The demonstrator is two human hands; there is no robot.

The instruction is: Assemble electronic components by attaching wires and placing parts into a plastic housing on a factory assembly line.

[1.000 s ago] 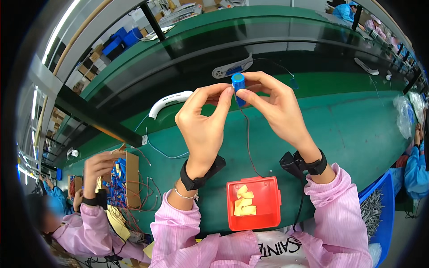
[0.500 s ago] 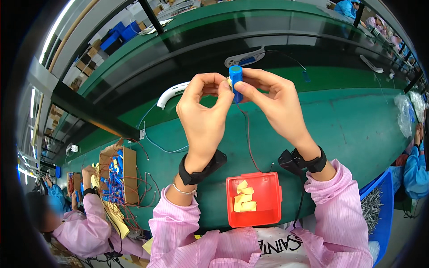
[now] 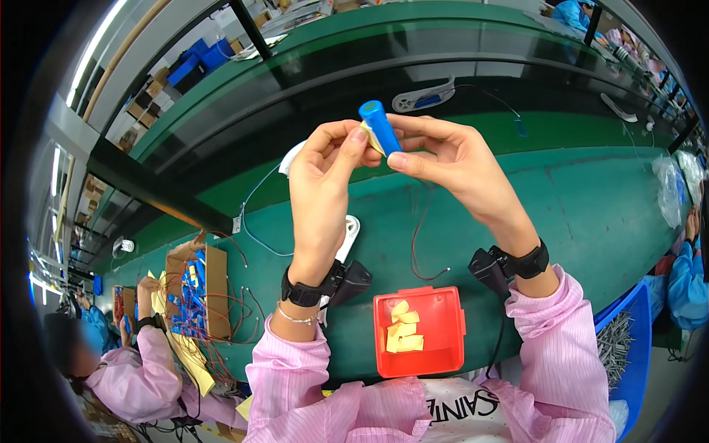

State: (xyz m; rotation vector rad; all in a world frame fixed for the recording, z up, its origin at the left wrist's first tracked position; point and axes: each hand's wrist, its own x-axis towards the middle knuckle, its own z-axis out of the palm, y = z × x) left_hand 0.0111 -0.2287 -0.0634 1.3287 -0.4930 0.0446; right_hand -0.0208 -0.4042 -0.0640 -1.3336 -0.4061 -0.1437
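Note:
Between both hands, above the green bench, a blue cylindrical battery (image 3: 382, 129) is held tilted, its top leaning left. My right hand (image 3: 476, 173) is closed on its lower right side with thumb and fingers. My left hand (image 3: 321, 181) pinches a small yellow sticker (image 3: 377, 142) against the battery's left side; how much of it is stuck down I cannot tell. A thin dark red wire (image 3: 415, 251) hangs below the battery, its end near a red plastic box (image 3: 447, 332). Several yellow stickers (image 3: 402, 336) lie inside that box.
A white plastic part (image 3: 350, 235) lies partly hidden by my left forearm. At left, a cardboard box (image 3: 216, 295) holds blue wired batteries beside a co-worker's pink sleeve (image 3: 151, 362). White shells (image 3: 425, 97) sit on the belt beyond. A blue bin (image 3: 641, 354) of metal pieces stands right.
The battery has gone from upright to leaning left, and more of the yellow sticker shows. My left wrist has turned, uncovering a white part. The shells on the belt have shifted right.

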